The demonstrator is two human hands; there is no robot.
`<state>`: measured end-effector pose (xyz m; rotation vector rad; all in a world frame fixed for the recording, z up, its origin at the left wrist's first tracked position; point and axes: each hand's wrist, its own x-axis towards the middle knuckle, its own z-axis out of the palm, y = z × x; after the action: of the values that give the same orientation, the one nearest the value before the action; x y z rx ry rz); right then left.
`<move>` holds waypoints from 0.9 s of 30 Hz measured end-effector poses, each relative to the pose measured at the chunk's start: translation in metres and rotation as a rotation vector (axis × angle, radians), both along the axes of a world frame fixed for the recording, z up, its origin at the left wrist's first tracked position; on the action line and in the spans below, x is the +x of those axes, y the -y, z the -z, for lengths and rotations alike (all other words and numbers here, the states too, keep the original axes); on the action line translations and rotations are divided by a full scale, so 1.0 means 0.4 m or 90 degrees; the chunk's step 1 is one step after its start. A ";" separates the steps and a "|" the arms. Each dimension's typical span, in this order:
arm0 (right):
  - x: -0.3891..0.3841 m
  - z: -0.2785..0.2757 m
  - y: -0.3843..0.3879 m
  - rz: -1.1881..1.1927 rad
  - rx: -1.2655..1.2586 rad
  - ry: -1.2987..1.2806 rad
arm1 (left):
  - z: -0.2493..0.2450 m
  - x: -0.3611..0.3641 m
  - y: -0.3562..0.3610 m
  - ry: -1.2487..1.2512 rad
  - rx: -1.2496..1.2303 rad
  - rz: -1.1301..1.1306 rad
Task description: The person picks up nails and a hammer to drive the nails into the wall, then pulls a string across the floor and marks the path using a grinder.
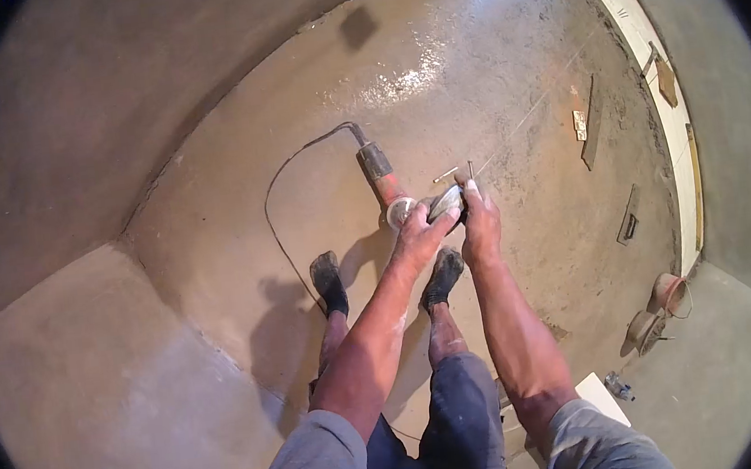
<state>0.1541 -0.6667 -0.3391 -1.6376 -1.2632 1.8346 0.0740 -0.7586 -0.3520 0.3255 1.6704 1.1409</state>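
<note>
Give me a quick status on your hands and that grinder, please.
Left hand grips grinder at its head. Right hand against the disc, grip unclear. Cord hangs in a loose loop.

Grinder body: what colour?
The grinder body is red-orange, with a dark grey section at the cable end. The head view shows it best.

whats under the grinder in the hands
Bare concrete floor lies under the angle grinder, its cable looping left across it. The left hand and right hand close around the head, hiding its underside and the floor right below.
</note>
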 end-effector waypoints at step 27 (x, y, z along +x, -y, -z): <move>-0.135 -0.155 0.554 -0.283 0.159 0.020 | -0.046 -0.342 0.738 0.184 -0.003 -0.199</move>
<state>0.1002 -0.8882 -0.2770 -1.3316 -1.9046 1.7935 -0.0629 -1.0539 -0.3338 -0.1074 1.4971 1.3436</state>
